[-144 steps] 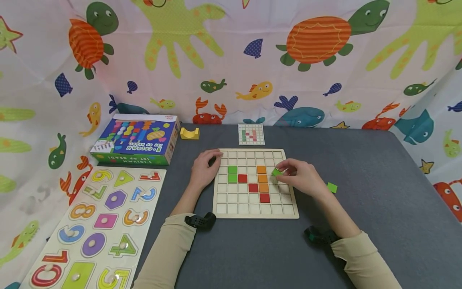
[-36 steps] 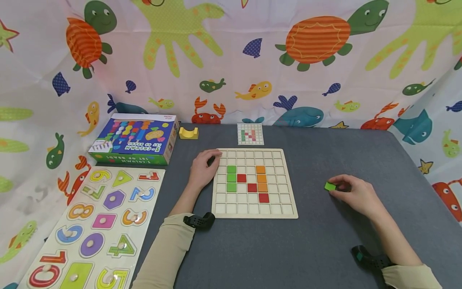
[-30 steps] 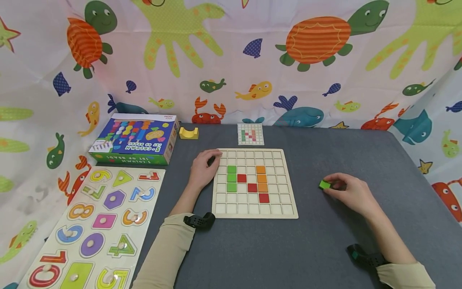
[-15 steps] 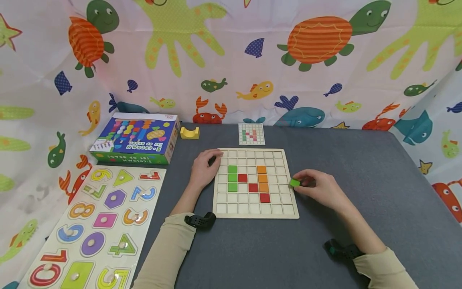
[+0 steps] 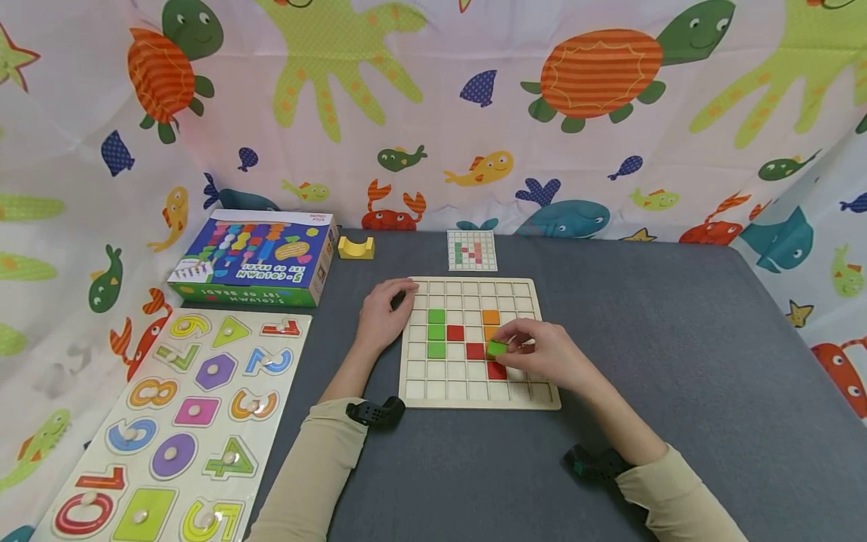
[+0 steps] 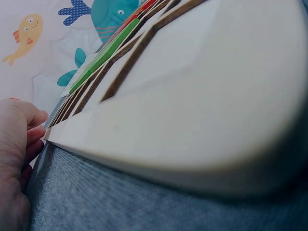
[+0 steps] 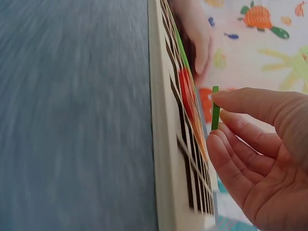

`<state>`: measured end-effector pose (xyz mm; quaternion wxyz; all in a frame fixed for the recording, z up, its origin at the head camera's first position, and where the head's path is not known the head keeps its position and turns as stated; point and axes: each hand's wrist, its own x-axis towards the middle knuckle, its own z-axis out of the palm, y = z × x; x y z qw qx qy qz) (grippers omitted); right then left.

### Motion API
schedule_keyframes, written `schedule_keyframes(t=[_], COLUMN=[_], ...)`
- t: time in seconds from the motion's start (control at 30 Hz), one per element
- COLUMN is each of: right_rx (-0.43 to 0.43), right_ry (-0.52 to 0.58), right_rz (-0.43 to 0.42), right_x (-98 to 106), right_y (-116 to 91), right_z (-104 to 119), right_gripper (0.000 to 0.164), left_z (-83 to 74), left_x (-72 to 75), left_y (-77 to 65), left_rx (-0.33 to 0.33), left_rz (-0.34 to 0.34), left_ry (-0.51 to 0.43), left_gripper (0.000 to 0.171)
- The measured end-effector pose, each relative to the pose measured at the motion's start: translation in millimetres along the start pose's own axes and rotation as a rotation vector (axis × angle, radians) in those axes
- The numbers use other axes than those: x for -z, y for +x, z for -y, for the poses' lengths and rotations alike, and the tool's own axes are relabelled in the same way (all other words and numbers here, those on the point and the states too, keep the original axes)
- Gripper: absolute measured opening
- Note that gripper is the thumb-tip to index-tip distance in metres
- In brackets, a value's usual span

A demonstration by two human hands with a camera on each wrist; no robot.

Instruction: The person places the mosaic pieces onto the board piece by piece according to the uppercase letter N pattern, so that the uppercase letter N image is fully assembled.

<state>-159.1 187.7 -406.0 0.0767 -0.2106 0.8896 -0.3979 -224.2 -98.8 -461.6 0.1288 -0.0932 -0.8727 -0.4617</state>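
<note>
My right hand (image 5: 552, 354) pinches a small green square tile (image 5: 497, 348) between thumb and fingertips, over the right half of a wooden grid board (image 5: 467, 397). Seen edge-on in the right wrist view, the thin green tile (image 7: 215, 109) is held above the board's surface. My left hand (image 5: 382, 316) rests at the board's upper left corner, fingertips touching its edge with relaxed fingers. On the board lie a column of green tiles (image 5: 436, 333), red tiles (image 5: 455, 333) in a diagonal, and orange tiles (image 5: 491, 318), whose lower part is covered by the right hand and held tile.
Behind the board lies a small pattern card (image 5: 472, 251). A yellow curved block (image 5: 356, 248) stands beside a blue toy box (image 5: 250, 256) at the back left. A number-and-shape puzzle board (image 5: 183, 410) lies at the left. A patterned cloth hangs behind.
The right hand has picked up a green tile from the table at the right and carried it left over the board. Earlier, a third green tile joined the green column. The left hand stayed put.
</note>
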Motion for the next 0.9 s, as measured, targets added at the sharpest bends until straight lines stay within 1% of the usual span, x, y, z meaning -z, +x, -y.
schedule_keyframes(t=[0.13,0.27,0.4,0.53,0.63,0.77,0.9], right_rx=[0.049,0.101,0.158,0.192,0.197,0.209,0.217], right_ry=[0.048,0.033,0.006,-0.004,-0.031,-0.073,-0.078], right_rz=[0.037,0.081,0.103,0.119,0.124,0.106,0.093], right_x=[-15.5,-30.8,-42.1,-50.2,-54.2,-57.3,-59.2], right_y=[6.3,12.4,17.6,21.4,22.2,22.8,23.1], right_z=[9.7,21.4,31.8,38.2,42.1,44.8,44.8], right_gripper=[0.023,0.024,0.023,0.02,0.019,0.018,0.017], left_z=[0.6,0.9,0.3,0.0,0.7,1.2,0.3], left_x=[0.1,-0.1,-0.8,-1.9,-2.7,-3.1,-3.0], left_y=[-0.1,-0.5,-0.8,-0.7,-0.4,-0.2,-0.2], left_rx=[-0.007,-0.011,-0.005,0.009,0.004,-0.01,-0.015], left_rz=[-0.002,-0.002,0.002,0.006,0.008,0.005,0.003], left_ry=[-0.001,-0.005,0.0,0.013,0.014,0.008,0.007], left_gripper=[0.025,0.025,0.025,0.026,0.026,0.026,0.025])
